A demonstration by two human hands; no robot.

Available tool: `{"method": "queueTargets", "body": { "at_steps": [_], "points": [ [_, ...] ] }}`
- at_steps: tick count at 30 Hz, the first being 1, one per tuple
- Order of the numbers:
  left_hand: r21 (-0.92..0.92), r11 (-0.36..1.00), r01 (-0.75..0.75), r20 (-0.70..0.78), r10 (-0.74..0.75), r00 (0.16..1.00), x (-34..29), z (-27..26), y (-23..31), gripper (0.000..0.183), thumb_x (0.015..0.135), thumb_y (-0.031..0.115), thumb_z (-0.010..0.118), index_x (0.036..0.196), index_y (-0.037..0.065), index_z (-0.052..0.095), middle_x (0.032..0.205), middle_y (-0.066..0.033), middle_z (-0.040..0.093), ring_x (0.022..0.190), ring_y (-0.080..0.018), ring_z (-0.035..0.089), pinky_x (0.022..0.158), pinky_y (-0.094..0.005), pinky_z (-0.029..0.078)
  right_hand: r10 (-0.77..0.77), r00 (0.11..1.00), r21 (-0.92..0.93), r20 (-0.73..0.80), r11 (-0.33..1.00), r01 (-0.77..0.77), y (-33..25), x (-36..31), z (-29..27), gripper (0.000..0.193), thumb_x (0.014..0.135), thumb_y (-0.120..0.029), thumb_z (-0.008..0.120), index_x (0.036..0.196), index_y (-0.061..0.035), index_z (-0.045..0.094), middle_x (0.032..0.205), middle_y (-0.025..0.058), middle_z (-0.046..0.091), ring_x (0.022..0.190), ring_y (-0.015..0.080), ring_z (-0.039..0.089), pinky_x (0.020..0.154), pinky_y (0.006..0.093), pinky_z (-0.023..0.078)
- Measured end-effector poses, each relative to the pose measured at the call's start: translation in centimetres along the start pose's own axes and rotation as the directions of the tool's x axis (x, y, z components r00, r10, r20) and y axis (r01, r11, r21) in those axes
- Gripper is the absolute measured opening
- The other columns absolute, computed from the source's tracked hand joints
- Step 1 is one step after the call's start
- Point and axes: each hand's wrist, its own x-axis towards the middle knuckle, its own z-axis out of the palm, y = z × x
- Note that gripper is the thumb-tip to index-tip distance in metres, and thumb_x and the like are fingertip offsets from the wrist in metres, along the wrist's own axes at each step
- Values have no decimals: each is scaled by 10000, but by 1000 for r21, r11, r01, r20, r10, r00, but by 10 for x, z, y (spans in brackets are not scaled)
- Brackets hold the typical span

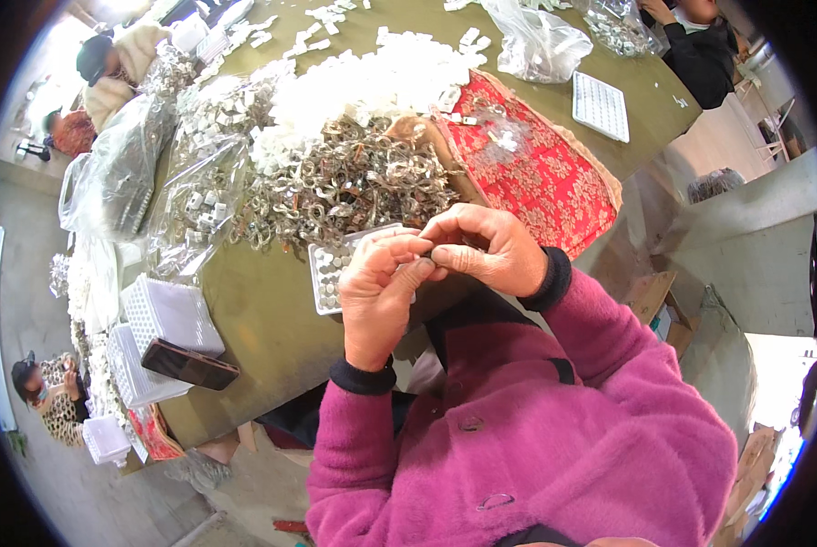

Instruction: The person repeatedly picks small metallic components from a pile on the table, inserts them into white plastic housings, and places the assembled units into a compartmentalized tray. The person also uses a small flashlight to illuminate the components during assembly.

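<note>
My left hand [378,294] and my right hand [483,248] meet just above the near edge of the table, fingertips pressed together on a small metal part [434,263] that is mostly hidden by the fingers. Both arms wear magenta fleece sleeves with dark cuffs. Under my left hand lies a white grid tray [326,272] holding several small metal pieces. Beyond the hands spreads a heap of small curved metal clips [344,187], and behind it a pile of small white plastic pieces [372,82].
A red patterned cloth [545,173] lies right of the heap. White grid trays [167,314] are stacked at the left with a dark phone [190,365] on them. Clear bags [199,173] of parts sit left. Another tray [601,106] and a bag [536,41] lie farther. Other people sit around.
</note>
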Motion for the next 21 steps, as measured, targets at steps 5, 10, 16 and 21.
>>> {"method": "queueTargets", "body": {
  "at_steps": [5, 10, 16, 21],
  "points": [
    [111, 991, -73, 70, 65, 995, 12, -9, 3, 236, 876, -139, 714, 1050, 18, 745, 1116, -79, 548, 916, -136, 662, 745, -250, 629, -93, 994, -27, 59, 995, 94, 4, 6, -5, 211, 946, -28, 743, 1156, -9, 735, 1047, 61, 713, 979, 139, 672, 874, 291, 534],
    [161, 986, 37, 124, -58, 991, 22, -20, 14, 181, 872, -104, 742, 1000, 23, 761, 1036, -50, 582, 939, -120, 681, 652, -233, 570, -32, 995, -30, -92, 999, 29, 8, 6, -1, 226, 881, -11, 805, 1101, -9, 753, 1012, 57, 710, 962, 130, 678, 835, 268, 546],
    [871, 295, -393, 196, 526, 828, 121, -76, 43, 216, 846, -8, 719, 1049, 37, 778, 965, -112, 744, 853, -228, 726, 773, -338, 567, 35, 965, 5, -261, 999, -35, 14, 5, 4, 231, 862, 33, 804, 1085, -8, 765, 987, 41, 714, 958, 121, 675, 864, 268, 540],
    [960, 243, -138, 93, 188, 978, 195, -107, 27, 209, 821, 81, 752, 1025, 103, 786, 979, -124, 724, 937, -318, 705, 854, -427, 539, -76, 975, -117, -211, 992, 52, 14, 1, 4, 193, 871, 43, 788, 1055, -9, 768, 962, 40, 710, 914, 118, 667, 837, 264, 527]
  ]
}}
